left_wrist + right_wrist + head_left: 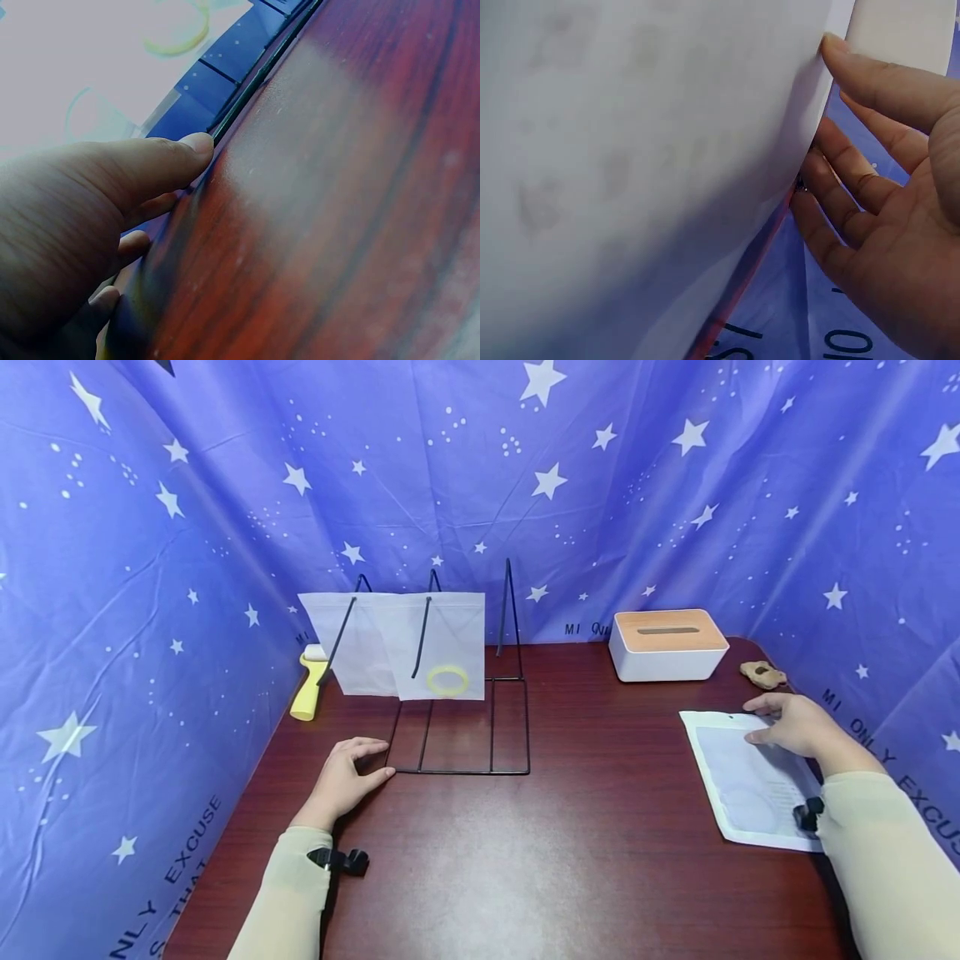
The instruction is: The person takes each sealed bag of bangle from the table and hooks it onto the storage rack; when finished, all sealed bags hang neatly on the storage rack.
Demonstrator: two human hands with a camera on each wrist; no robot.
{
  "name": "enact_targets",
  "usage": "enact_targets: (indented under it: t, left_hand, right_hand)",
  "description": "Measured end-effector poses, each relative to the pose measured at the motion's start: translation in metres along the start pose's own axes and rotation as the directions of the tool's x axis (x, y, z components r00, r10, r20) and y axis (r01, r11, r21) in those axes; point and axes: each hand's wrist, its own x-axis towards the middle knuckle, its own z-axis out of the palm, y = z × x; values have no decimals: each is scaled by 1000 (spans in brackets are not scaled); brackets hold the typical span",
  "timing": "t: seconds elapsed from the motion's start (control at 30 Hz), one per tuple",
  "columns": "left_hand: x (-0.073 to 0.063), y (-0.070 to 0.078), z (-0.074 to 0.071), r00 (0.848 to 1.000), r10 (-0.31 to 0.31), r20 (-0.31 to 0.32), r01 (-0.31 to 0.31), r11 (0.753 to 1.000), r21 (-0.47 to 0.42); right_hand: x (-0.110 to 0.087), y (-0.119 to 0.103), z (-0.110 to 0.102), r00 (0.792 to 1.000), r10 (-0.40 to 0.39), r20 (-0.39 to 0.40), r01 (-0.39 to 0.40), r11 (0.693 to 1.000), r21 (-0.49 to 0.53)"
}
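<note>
Two bags hung, a third still flat on the table

At 10 o'clock a yellow roller [309,689] lies beside the rack [461,727], whose left two prongs carry translucent bags [405,643], the front one holding a yellow ring [447,681]; the third prong stands bare. The left hand [347,777] rests with relaxed fingers against the rack's near-left corner, grasping nothing. At 1 o'clock sits a tissue box [666,645]. At 3 o'clock the right hand [791,725] lies with straight fingers on the top edge of the flat bag [753,789], judged next to hang.
</note>
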Motion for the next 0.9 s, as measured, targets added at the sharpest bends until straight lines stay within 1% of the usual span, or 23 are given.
enact_targets:
  t: [0.4,0.67,0.9]
  left_hand:
    - [1,0,0,1000,12,-2,-12,1000,4]
    - [0,-1,0,1000,2,2,-2,1000,-3]
    - [0,0,0,1000,8,0,-8,1000,1]
  right_hand:
    - [2,4,2,1000,-2,-1,2,1000,-16]
    - [3,5,4,1000,-9,-3,9,1000,-20]
    - [1,4,4,1000,6,23,-6,1000,0]
